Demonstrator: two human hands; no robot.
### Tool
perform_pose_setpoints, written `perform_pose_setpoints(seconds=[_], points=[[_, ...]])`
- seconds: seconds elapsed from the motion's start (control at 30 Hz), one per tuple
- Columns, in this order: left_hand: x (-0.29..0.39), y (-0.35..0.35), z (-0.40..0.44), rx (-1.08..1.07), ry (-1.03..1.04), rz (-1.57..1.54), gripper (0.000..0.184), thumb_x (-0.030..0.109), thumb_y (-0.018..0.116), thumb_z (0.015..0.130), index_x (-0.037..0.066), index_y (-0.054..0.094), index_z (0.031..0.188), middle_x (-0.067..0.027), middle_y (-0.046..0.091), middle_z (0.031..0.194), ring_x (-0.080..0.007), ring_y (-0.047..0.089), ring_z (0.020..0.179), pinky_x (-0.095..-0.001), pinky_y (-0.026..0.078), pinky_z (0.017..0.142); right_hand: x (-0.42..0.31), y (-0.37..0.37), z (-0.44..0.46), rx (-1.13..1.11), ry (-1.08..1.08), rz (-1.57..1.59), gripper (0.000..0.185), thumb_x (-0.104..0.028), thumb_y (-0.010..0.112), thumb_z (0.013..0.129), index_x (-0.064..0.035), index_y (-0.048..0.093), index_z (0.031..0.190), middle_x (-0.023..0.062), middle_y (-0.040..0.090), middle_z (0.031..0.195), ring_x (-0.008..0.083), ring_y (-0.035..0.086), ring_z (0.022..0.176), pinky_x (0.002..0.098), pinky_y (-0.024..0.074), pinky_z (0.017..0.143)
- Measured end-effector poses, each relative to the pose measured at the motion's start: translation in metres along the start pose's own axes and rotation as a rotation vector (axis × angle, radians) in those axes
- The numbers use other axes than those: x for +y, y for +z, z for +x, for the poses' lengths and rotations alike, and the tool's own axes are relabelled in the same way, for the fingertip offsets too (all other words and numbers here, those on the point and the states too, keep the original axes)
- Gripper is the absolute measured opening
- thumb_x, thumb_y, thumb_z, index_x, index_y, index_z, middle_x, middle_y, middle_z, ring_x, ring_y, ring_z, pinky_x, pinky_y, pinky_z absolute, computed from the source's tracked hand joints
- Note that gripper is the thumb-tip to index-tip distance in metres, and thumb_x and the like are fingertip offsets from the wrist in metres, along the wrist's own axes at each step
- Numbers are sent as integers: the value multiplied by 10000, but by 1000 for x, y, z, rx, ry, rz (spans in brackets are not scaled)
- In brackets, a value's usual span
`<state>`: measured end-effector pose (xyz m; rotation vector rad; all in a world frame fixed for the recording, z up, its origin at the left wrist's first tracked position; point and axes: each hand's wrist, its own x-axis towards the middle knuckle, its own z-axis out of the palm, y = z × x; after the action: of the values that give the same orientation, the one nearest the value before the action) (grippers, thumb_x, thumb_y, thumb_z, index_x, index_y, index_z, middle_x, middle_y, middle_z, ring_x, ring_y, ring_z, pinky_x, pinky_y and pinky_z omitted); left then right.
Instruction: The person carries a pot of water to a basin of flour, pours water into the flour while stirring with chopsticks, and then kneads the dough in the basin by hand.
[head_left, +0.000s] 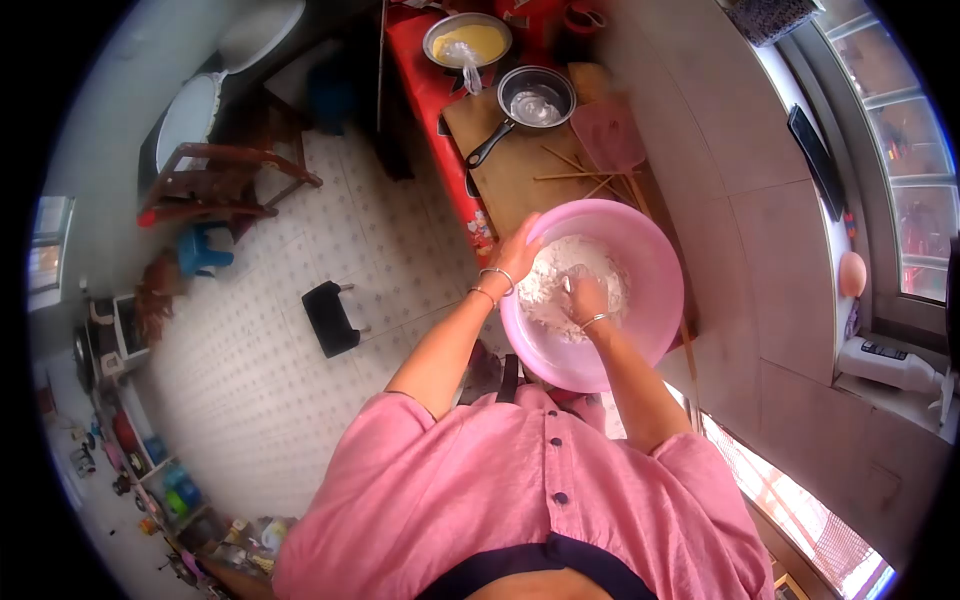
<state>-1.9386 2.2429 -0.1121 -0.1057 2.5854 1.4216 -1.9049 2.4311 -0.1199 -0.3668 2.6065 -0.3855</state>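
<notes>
A large pink plastic basin (650, 330) is in front of my body at the table's near end, tilted slightly toward me. My left hand (518, 250) grips its left rim, with the fingers over the outside wall. Inside lies a heap of white, crumbly flour (590, 255) with small lumps. My right hand (588, 297) is down in this flour, its fingers curled into it and dusted white. The fingertips are partly buried.
On the red-covered table (405, 50) are a wooden board (480, 125), a black-handled saucepan (537, 97), a bowl of yellow meal (480, 42), a pink transparent container (610, 135) and thin wooden sticks (570, 165). A tiled wall (770, 230) stands close on the right. A black stool (330, 320) is on the floor.
</notes>
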Motion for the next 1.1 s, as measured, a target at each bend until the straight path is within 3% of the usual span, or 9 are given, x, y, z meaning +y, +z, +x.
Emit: perform_pose_setpoints(seconds=[0.03,0.07,0.17,0.23,0.3,0.5,0.6,0.7,1.1], points=[[0,-1,0,-15,-8,2,482,262,557,907,88,434,1340,-213,538,1277,-380,530,1154,-409,430,967,-1,8,-10,162,10,-40,247,-286,636,791,-172,671,1007,144,597,1126,311,549,1077,509,394,907],[-1,0,1,2,11,5,481,273,549,909,111,430,1345,-209,558,1242,-388,543,1120,-429,441,933,-1,16,-16,145,48,-9,278,-285,651,761,-195,661,1024,98,548,1190,279,477,1144,516,330,949],[-3,4,6,20,22,7,463,269,546,909,122,440,1336,-207,585,1192,-397,560,1075,-447,457,885,7,38,-25,366,-82,-29,302,-282,656,743,-188,655,1030,94,564,1156,273,486,1114,493,324,951],[1,3,8,22,12,9,447,253,552,908,111,454,1320,-209,592,1177,-398,565,1064,-445,462,873,9,42,-13,385,-73,-6,307,-277,651,731,-188,647,1024,83,565,1150,262,485,1112,493,308,958],[11,-4,8,-11,-8,-71,444,212,575,898,43,465,1294,-225,567,1217,-381,559,1108,-411,455,922,9,36,2,440,-66,36,329,-233,628,685,-149,653,1002,119,568,1122,298,487,1079,483,321,916],[12,-3,11,14,25,-76,425,203,570,911,-11,477,1266,-241,583,1184,-386,576,1083,-414,460,905,18,27,41,408,-30,36,285,-287,622,690,-151,647,939,86,586,998,270,521,993,469,361,859],[18,-8,13,-14,3,-88,408,129,571,896,27,465,1277,-235,576,1178,-405,554,1092,-413,464,892,20,22,55,413,-14,31,269,-292,612,690,-138,656,906,95,588,912,283,540,933,462,377,818],[17,-7,14,-30,0,-115,419,192,567,917,-16,474,1268,-234,587,1177,-383,578,1074,-407,463,898,26,24,68,440,-16,67,249,-252,619,669,-125,658,879,102,604,919,296,548,916,473,389,801],[21,-6,19,-33,-25,-67,405,136,592,892,25,486,1268,-217,599,1160,-373,593,1053,-402,481,875,34,13,93,424,55,113,235,-313,646,690,-128,699,826,116,669,843,289,624,830,439,448,818]])
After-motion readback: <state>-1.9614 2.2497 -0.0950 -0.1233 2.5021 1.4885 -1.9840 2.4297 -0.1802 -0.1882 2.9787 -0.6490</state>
